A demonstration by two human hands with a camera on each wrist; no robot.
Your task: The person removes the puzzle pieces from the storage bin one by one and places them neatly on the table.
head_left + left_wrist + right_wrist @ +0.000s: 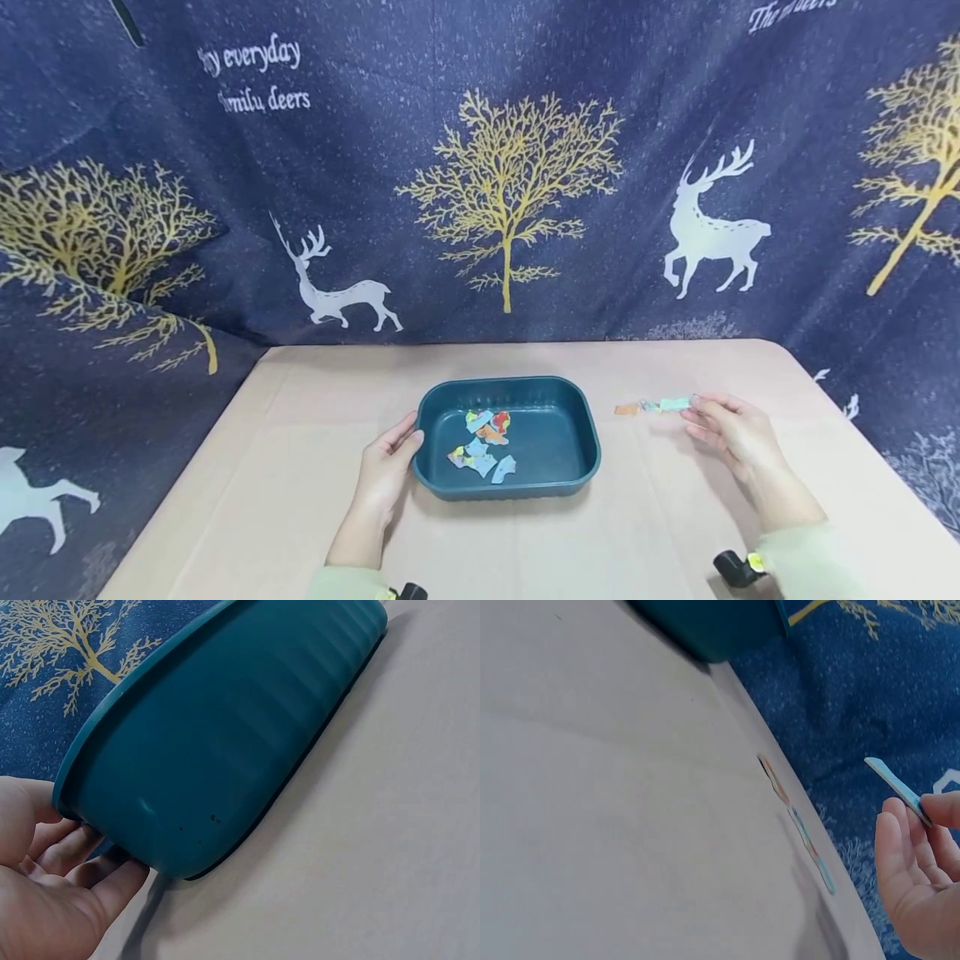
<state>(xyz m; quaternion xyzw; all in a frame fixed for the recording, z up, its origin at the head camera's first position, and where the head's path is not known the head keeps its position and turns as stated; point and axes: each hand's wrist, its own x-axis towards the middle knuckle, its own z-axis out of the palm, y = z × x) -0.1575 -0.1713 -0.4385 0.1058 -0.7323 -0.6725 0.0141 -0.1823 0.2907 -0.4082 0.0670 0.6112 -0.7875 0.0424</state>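
A dark teal tray (pixel 551 479), rectangular with rounded corners, stands on the table. My left hand (pixel 384 467) grips its left end, thumb at the rim and fingers against the outside wall. Several flat, irregular coloured pieces (pixel 482 463) lie inside, in the tray's left half. To the right of the tray, my right hand (pixel 738 437) pinches a flat light blue piece (pixel 894 784) between thumb and fingers, raised above the table. An orange piece (pixel 627 409) and other small coloured pieces (pixel 801 829) lie in a row on the table beneath it.
A pale beige cover (pixel 300 500) lies over the table. Behind it hangs a dark blue cloth (pixel 420 125) printed with golden trees and white deer. Black wrist devices (pixel 738 568) sit at both sleeves.
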